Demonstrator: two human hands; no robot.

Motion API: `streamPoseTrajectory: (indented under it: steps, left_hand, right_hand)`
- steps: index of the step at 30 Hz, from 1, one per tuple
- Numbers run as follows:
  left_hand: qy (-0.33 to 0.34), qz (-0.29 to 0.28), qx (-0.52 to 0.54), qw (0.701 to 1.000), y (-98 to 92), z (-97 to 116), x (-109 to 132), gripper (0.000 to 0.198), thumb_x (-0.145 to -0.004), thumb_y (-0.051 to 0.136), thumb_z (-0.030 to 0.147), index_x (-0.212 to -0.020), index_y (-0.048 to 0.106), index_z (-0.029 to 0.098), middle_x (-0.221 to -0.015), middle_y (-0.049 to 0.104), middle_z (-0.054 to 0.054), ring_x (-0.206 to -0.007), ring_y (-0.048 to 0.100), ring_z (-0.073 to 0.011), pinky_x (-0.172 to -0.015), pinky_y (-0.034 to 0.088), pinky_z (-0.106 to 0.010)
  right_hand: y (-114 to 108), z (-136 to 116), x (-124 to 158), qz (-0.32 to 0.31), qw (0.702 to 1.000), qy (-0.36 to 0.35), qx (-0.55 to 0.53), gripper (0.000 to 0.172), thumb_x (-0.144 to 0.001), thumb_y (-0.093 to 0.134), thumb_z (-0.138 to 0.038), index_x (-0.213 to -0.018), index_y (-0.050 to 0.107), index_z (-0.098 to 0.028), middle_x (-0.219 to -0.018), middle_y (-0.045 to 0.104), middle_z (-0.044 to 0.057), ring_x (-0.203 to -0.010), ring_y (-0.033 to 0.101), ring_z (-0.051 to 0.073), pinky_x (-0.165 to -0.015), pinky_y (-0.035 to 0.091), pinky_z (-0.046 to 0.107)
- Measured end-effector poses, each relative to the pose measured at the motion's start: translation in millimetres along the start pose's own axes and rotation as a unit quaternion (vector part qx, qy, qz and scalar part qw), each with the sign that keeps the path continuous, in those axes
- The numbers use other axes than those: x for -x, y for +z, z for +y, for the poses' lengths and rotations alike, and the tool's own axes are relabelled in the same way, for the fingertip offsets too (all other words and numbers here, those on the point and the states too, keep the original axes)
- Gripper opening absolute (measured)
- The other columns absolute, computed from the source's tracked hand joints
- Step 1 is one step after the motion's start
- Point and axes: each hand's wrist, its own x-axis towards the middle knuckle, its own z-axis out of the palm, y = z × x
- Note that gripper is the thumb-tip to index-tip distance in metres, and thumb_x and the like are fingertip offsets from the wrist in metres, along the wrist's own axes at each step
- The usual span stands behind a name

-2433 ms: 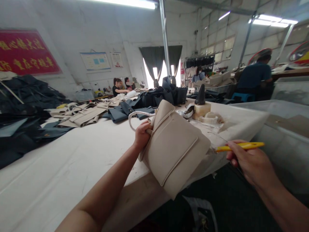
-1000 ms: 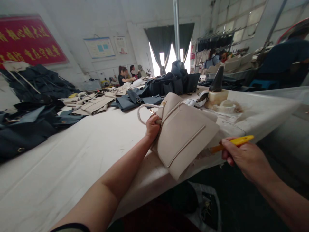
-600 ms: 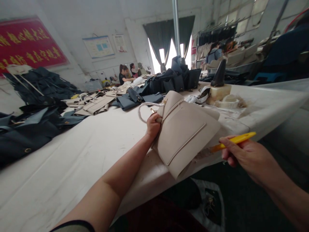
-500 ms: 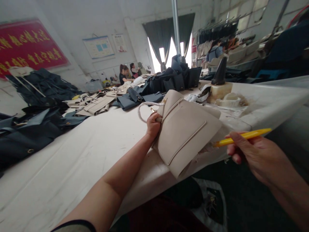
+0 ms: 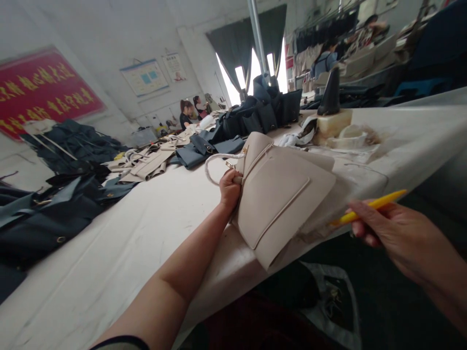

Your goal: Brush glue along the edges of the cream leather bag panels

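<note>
From the head camera, here we went: the left arm reached in from the bottom edge, forearm angled up across the bench, and the left hand (image 5: 230, 189) was closed firmly around the top edge of a beige leather handbag (image 5: 280, 201), right where a pale looped handle (image 5: 215, 165) met a small gold fitting. The bag stood tilted up on one corner, near the bench's front edge, with a long stitched pocket seam across its face. Whether that corner touched the bench, I couldn't tell.

Over on the right, the right hand (image 5: 388, 233) was curled shut around a slim yellow pen-like tool (image 5: 368, 208), its lower end pointing at the bag's far side and sitting just beside it. The fingers hid part of the shaft, and the tip was too blurred to make out.

Behind the bag, a black cone (image 5: 331, 92) stood on a cream block (image 5: 333, 124) on the white-covered workbench (image 5: 412, 126), with navy bags (image 5: 262, 116) and blue-grey panels (image 5: 204, 150) further along. A plastic bag (image 5: 328, 301) lay on the floor below, partly in shadow. Two co-workers (image 5: 187, 116) sat at the far end, too small to see what they were handling.
</note>
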Motion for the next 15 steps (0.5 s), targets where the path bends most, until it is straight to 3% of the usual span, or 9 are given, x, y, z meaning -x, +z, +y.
streamPoseTrajectory:
  steps: [2, 5, 8, 11, 15]
  left_hand:
    - [0.002, -0.003, 0.001, 1.0, 0.3, -1, 0, 0.011, -0.056, 0.046, 0.008, -0.055, 0.044, 0.019, -0.062, 0.045, 0.002, -0.066, 0.039, -0.0135, -0.064, 0.031, -0.027]
    - [-0.005, -0.002, -0.005, 1.0, 0.2, 1, 0, 0.011, -0.055, 0.045, 0.008, -0.054, 0.042, 0.019, -0.062, 0.043, 0.002, -0.066, 0.039, -0.0135, -0.064, 0.03, -0.027]
    - [-0.007, -0.001, -0.002, 1.0, 0.2, 5, 0, 0.011, -0.053, 0.045, 0.009, -0.053, 0.041, 0.019, -0.061, 0.042, 0.002, -0.065, 0.038, -0.0134, -0.063, 0.03, -0.026]
    - [-0.012, -0.002, 0.018, 1.0, 0.9, 8, 1, 0.011, -0.052, 0.045, 0.01, -0.052, 0.04, 0.019, -0.06, 0.042, 0.003, -0.063, 0.037, -0.0127, -0.061, 0.029, -0.026]
    - [-0.007, -0.001, 0.017, 1.0, 3.1, 9, 1, 0.012, -0.055, 0.047, 0.01, -0.052, 0.04, 0.019, -0.06, 0.041, 0.003, -0.063, 0.036, -0.0125, -0.062, 0.03, -0.026]
  right_hand:
    - [2, -6, 2, 0.035, 0.997, -0.006, -0.061, 0.065, -0.049, 0.082, -0.079, -0.06, 0.063, -0.018, -0.053, 0.054, 0.004, -0.043, 0.043, 0.01, -0.036, 0.034, 0.018]
    - [17, -11, 9, 0.033, 0.992, 0.005, -0.123, 0.066, -0.043, 0.085, -0.077, -0.063, 0.062, -0.019, -0.052, 0.053, 0.002, -0.043, 0.044, 0.01, -0.035, 0.034, 0.017]
    - [28, -7, 12, -0.012, 0.998, -0.003, -0.064, 0.07, -0.049, 0.077, -0.083, -0.062, 0.06, -0.017, -0.052, 0.054, 0.004, -0.042, 0.045, 0.01, -0.037, 0.037, 0.019]
    - [24, 1, 8, -0.042, 0.998, -0.035, 0.024, 0.072, -0.061, 0.067, -0.087, -0.067, 0.061, -0.015, -0.054, 0.056, 0.005, -0.043, 0.047, 0.011, -0.04, 0.04, 0.02]
    - [11, 5, 2, 0.037, 0.996, -0.07, -0.05, 0.065, -0.063, 0.075, -0.079, -0.073, 0.061, -0.016, -0.057, 0.056, 0.003, -0.046, 0.047, 0.012, -0.038, 0.039, 0.019]
